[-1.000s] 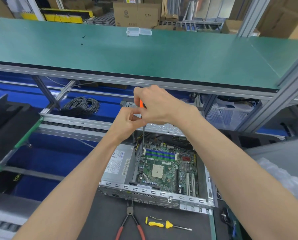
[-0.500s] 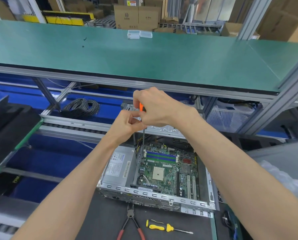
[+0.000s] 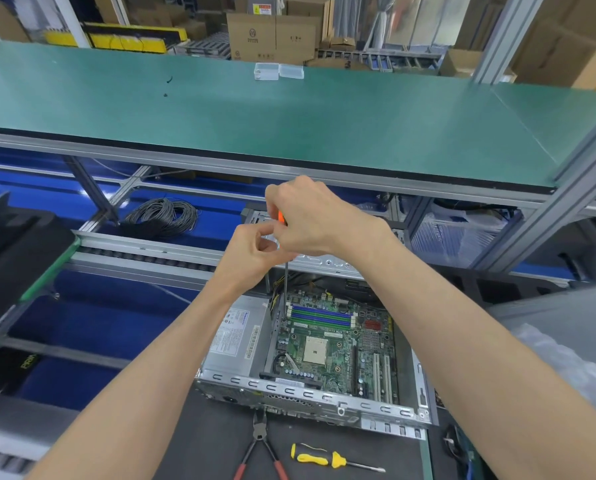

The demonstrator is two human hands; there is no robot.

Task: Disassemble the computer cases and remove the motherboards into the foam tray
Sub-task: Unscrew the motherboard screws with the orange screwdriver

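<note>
both hands on an orange-handled screwdriver (image 3: 285,268) above an opened desktop computer case (image 3: 310,368).

the right hand (image 3: 310,220) curls its fingers round the orange handle; the left hand (image 3: 255,252) pinches it just below, at the top of the shaft. the shaft stands almost upright, its tip down at the far-left corner of the green motherboard (image 3: 334,348), beside the blue and green memory slots. the motherboard lies inside the case, to the right of the silver power supply (image 3: 236,339), whose label print is too small to read. just in front of the case lie red-handled cutting pliers (image 3: 260,448) and a yellow screwdriver (image 3: 327,460). behind the case, past the green shelf (image 3: 289,116), cardboard boxes (image 3: 272,36) carry a round logo, unreadable.
</note>
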